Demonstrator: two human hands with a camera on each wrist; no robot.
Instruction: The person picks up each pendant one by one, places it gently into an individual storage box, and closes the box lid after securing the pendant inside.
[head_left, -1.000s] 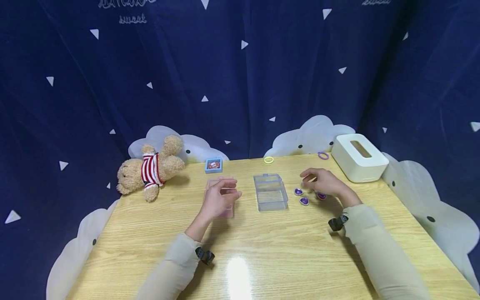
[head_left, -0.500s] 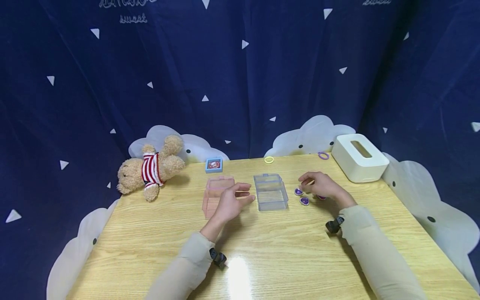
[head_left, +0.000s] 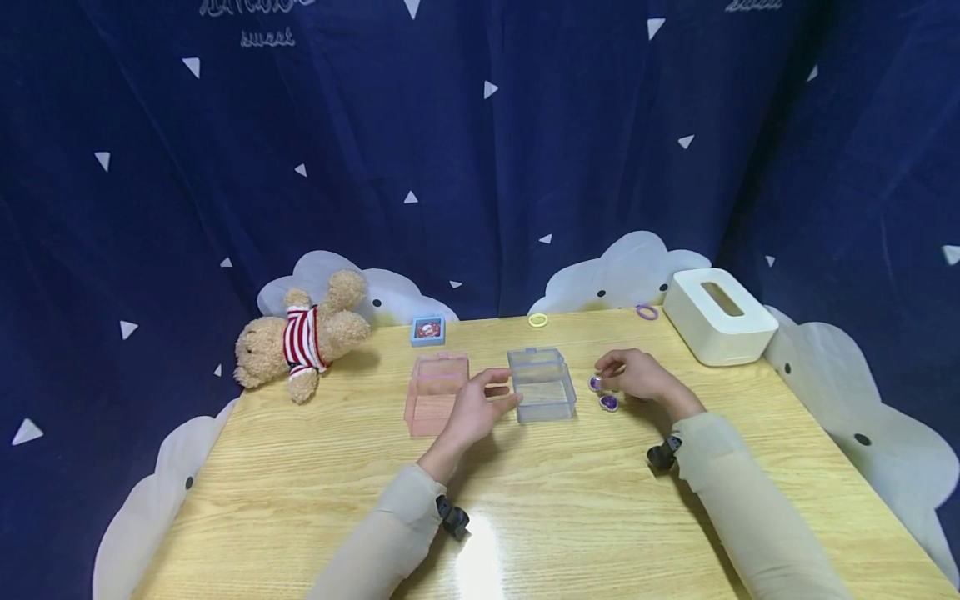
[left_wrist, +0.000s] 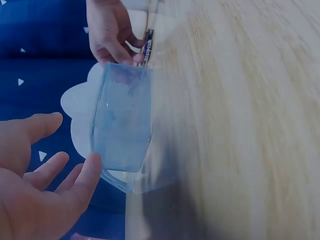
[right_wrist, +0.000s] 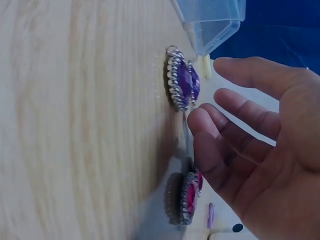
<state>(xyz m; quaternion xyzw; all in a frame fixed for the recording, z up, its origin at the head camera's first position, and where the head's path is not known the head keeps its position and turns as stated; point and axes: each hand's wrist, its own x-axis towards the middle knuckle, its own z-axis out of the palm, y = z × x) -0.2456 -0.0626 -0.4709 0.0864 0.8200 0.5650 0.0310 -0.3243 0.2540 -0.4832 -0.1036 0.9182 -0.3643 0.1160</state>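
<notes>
My left hand (head_left: pixel 478 408) hovers at the left side of an open clear bluish plastic box (head_left: pixel 546 412), fingers apart and holding nothing. In the left wrist view its fingertips lie close to the box's edge; whether they touch I cannot tell. My right hand (head_left: pixel 639 377), loosely bent, is above the table right of the box and grips nothing. Beside its fingertips lie two purple heart-shaped gem charms (right_wrist: pixel 183 82) with beaded silver rims. Under that hand, in the right wrist view, are two magenta gem charms (right_wrist: pixel 189 199), hidden by the hand in the head view.
An open pink clear box (head_left: pixel 437 385) stands left of the bluish one. Farther back are a small blue square box (head_left: pixel 427 331), a yellow ring (head_left: pixel 537 319) and a purple ring (head_left: pixel 647 312). A teddy bear (head_left: pixel 302 337) lies left; a white tissue box (head_left: pixel 720 321) stands right.
My left hand has moved right, from over the pink box to the bluish box's left side. The right hand has shifted slightly left and nearer, over the charms.
</notes>
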